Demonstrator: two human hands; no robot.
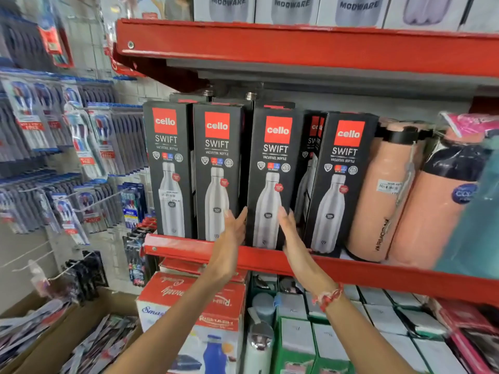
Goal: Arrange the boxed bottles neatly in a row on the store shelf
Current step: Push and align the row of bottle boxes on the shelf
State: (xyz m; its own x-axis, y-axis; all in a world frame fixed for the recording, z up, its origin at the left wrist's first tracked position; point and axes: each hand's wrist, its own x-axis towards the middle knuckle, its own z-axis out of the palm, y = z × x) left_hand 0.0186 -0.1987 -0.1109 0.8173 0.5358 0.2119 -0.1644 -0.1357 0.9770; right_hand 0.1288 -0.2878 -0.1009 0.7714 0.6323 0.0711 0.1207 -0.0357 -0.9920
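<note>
Several black "cello SWIFT" bottle boxes stand upright along the front of the red shelf (351,268). The third box (271,163) sits between my hands. My left hand (233,230) lies flat against its lower left edge, beside the second box (217,168). My right hand (290,230) presses flat on its lower right edge. Neither hand curls around the box. The first box (167,163) stands at the shelf's left end. The fourth box (341,179) is turned slightly, with another box (310,163) set back in the gap behind it. More boxes stand in a rear row.
Peach bottles (388,190) in plastic wrap lean at the right of the boxes. An upper red shelf (297,47) hangs close above. Toothbrush packs (67,147) hang on pegs to the left. Boxed goods (194,314) are stacked below the shelf.
</note>
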